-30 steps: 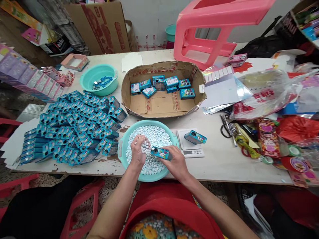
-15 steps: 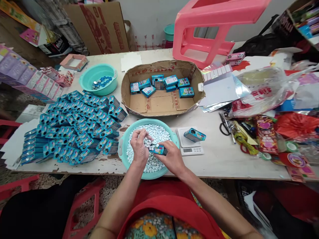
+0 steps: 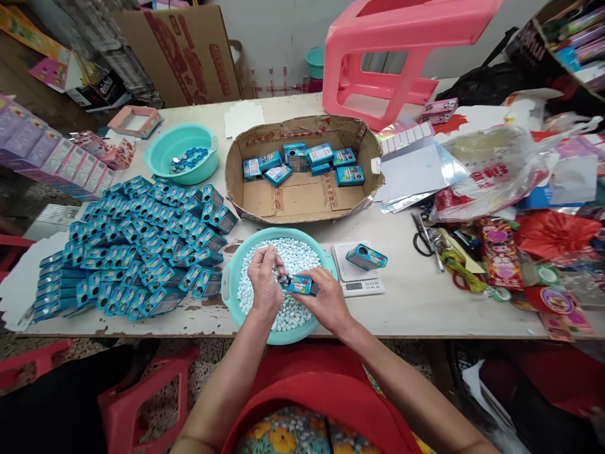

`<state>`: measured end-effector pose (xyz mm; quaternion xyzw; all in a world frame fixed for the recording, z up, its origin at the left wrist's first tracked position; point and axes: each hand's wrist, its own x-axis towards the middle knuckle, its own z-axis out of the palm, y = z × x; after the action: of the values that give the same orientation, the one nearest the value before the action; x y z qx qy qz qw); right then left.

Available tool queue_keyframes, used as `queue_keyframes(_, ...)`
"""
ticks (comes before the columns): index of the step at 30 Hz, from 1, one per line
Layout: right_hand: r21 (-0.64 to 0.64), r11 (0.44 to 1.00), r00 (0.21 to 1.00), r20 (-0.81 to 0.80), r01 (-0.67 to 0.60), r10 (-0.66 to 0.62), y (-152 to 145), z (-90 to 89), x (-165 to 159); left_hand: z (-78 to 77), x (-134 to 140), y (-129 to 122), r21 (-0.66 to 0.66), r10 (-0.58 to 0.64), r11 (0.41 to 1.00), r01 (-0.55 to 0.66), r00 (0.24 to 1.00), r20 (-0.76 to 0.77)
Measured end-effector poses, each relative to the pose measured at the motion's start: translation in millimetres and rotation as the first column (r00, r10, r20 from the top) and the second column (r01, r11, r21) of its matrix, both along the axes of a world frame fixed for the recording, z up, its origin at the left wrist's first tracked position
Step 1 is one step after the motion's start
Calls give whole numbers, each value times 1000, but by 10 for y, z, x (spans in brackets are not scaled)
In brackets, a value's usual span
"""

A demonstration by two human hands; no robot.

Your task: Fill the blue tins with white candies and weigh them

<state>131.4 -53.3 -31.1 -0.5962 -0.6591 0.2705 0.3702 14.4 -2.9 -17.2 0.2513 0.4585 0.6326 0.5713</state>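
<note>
Blue box [image 3: 299,284]: right hand [image 3: 326,301] grasps it above basin [image 3: 283,234] of white pellets [image 3: 302,252], hole end toward 9 o'clock. Left hand [image 3: 265,277] closed around a few pellets there. Possible spill if fingers loosen or box tips, hole being small. Slick printed card, smooth roundish pellets, round plastic basin; scuffed cardboard tray [image 3: 302,192] at 12, flat scale [image 3: 343,265] at 3, blocky box heap [image 3: 142,252] at 9.

A pale wall [image 3: 278,31] is seen behind the table [image 3: 425,309], whose white surface is found worn (chipping is observed along the near edge). A pink stool [image 3: 378,39] is placed at the far side. Below, at left, red stools [image 3: 113,416] are noted on a speckled floor [image 3: 208,362], partly shadowed. The table is evenly lit.
</note>
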Motion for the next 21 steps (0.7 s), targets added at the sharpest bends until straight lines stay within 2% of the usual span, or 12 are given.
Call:
queue_keyframes(7, 35, 999, 997, -83, -2, 5, -18, 88, -3, 144, -34, -29, 32, -55, 998, 53, 996, 65)
queue_keyframes(12, 15, 1000, 997, -77, 16, -15, 29, 0, -43, 49, 17, 61, 16, 37, 999, -37, 999, 1)
queue_keyframes(15, 13, 999, 995, -101, 30, -29, 38, -40, -66, -10, 36, 92, 34, 40, 999, -40, 999, -11)
queue_keyframes(21, 6, 999, 989, -137, 52, -51, 60, -72, -78, -6, 43, 92, 36, 58, 998, -57, 998, -12)
